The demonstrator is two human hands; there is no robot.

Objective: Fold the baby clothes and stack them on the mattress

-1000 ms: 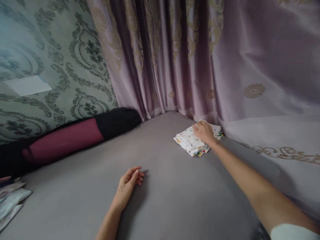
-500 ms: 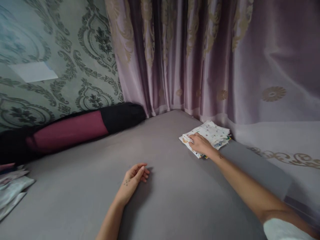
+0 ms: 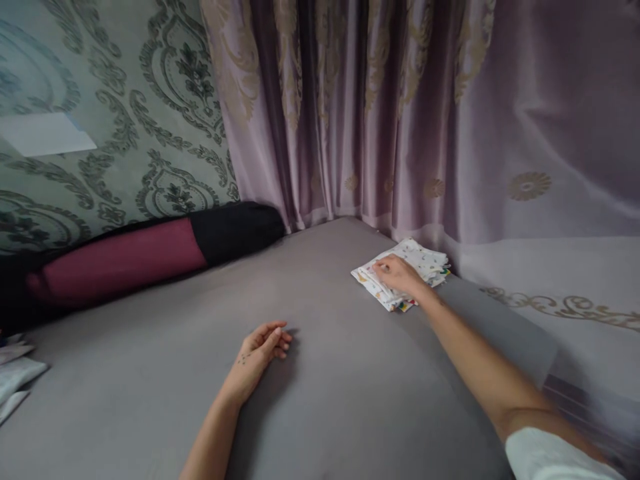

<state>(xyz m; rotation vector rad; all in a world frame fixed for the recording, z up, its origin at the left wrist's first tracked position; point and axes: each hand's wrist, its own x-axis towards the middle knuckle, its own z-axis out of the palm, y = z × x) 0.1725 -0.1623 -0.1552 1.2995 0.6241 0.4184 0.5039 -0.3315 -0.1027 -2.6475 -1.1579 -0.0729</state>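
A stack of folded white cloths [image 3: 423,259] with small coloured prints lies on the grey bed surface [image 3: 320,380], near the curtain. At the stack's near left part, my right hand [image 3: 399,275] has its fingers closed in a pinch on the top cloth; the fingertips are partly hidden. Yellow, green and red patches show along the lower cloth edges. My left hand [image 3: 261,348] hovers or rests just over the bed, left of the stack. Its fingers are loosely curled and apart, with nothing in them.
A long black and maroon bolster-shaped bag [image 3: 125,263] lies against the patterned wall [image 3: 175,133]. Purple curtains [image 3: 345,133] hang behind and right of the bed. More folded fabric [image 3: 20,377] lies at the left edge.
My view has turned slightly to the right. My right hand's fingers have drawn together on the top cloth's edge; the left hand keeps about the same pose.
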